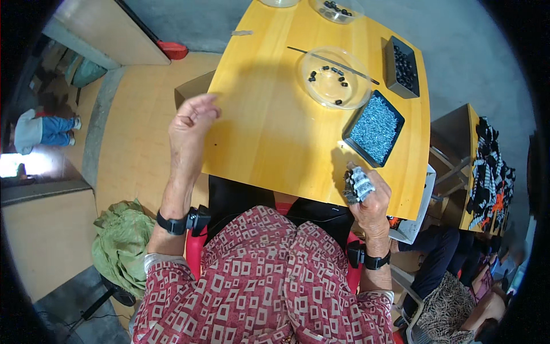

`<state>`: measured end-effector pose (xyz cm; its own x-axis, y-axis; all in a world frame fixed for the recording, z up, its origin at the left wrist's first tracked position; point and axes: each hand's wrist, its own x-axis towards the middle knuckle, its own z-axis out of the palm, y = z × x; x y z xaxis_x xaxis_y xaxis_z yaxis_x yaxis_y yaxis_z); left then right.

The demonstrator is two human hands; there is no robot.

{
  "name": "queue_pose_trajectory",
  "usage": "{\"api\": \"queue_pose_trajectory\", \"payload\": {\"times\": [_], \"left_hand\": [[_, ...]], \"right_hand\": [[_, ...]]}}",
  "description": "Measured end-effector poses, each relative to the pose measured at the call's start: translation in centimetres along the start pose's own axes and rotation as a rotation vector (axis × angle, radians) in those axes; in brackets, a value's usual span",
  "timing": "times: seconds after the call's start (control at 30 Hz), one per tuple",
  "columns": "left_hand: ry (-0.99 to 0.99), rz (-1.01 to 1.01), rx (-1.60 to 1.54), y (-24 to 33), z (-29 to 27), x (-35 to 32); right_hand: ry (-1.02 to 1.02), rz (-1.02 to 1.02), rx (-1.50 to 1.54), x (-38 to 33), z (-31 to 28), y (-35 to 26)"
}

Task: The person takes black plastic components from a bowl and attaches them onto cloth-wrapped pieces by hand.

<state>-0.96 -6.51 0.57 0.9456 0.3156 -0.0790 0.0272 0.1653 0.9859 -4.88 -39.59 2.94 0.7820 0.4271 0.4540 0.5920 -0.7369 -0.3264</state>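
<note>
My left hand (pixel 195 123) is raised by the table's left edge, its fingers curled in toward the thumb. Anything between those fingertips is too small to make out. Close to the table's front edge, my right hand (pixel 373 200) grips a crumpled grey-and-white striped bundle (pixel 361 184) that looks like fabric. Just beyond it lies a black tray (pixel 350 141) full of small light-blue pieces (pixel 375 127). A clear round bowl (pixel 322 100) stands farther back, with several small black cylinders (pixel 342 79) in it. A thin dark stick (pixel 358 73) lies across the bowl.
At the right of the yellow table (pixel 258 132) stands a dark box (pixel 410 90) of black round pieces. Another clear bowl (pixel 344 18) is at the far edge. A side table (pixel 467 212) with striped items stands right; a seated person (pixel 441 269) is nearby. Green cloth (pixel 123 243) lies left.
</note>
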Motion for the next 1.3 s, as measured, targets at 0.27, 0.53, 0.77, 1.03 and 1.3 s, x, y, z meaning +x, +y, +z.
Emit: {"api": "queue_pose_trajectory", "payload": {"times": [0.27,0.53,0.77,1.03,1.3], "left_hand": [[-0.274,-0.068,0.002,0.1,4.9,-3.6],[-0.4,-0.171,-0.044,-0.5,6.3,-3.6],[-0.382,-0.102,0.002,-1.3,7.5,-4.4],[-0.362,0.011,0.123,-3.0,7.5,-5.0],[-0.339,0.152,0.22,-2.9,7.8,-5.5]], "right_hand": [[0.02,-0.009,0.019,0.9,-1.5,1.9],[0.104,0.107,-0.112,2.3,-6.5,3.9],[-0.048,0.109,-0.19,5.4,-6.5,5.7],[-0.044,0.114,-0.078,11.3,-4.8,7.0],[0.037,0.035,-0.301,16.3,-2.9,10.7]]}}
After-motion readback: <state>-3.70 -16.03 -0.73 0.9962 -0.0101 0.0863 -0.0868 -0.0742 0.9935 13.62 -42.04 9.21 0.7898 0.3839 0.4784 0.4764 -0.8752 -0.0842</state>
